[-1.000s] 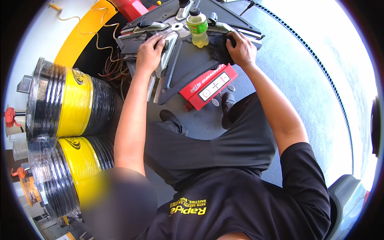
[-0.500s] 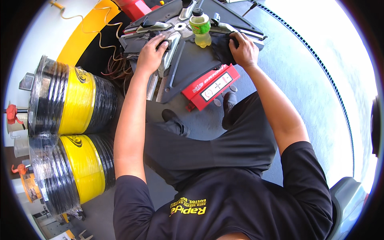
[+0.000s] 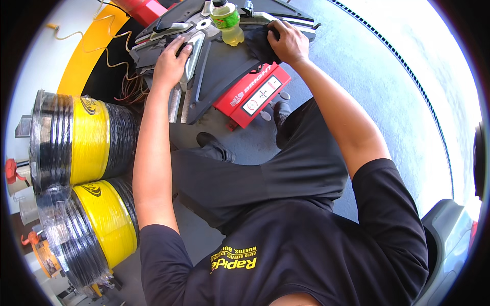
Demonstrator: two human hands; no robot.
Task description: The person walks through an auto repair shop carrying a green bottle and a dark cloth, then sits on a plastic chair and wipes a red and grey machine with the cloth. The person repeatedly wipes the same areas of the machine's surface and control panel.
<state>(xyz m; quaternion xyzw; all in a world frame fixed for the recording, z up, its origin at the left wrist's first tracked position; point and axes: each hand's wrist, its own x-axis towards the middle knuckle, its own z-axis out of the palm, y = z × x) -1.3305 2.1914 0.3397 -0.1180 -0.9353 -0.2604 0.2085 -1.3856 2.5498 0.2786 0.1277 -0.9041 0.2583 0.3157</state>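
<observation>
A dark grey wheel-clamp turntable (image 3: 217,69), like that of a tyre changer, stands in front of me with metal clamp jaws on top. My left hand (image 3: 171,64) lies at its left side, fingers bent around the black end of a clamp jaw (image 3: 192,62). At the right side my right hand (image 3: 291,44) is closed on a black cloth (image 3: 260,47), its fingers curled and partly hidden. Between my hands, nearer the right one, a plastic bottle (image 3: 227,21) with a green label, dark cap and yellowish liquid stands on the turntable.
A red box (image 3: 240,109) and foot pedals (image 3: 284,95) sit below the turntable, close to my shoes. Film-wrapped tyres with yellow bands (image 3: 92,140) are stacked at left. Coiled air hose (image 3: 109,38) hangs far left. A floor drain grate (image 3: 393,56) curves along the right.
The view has shifted, so the turntable, bottle and both hands appear farther left and higher. My hands keep their places on the jaw and the cloth.
</observation>
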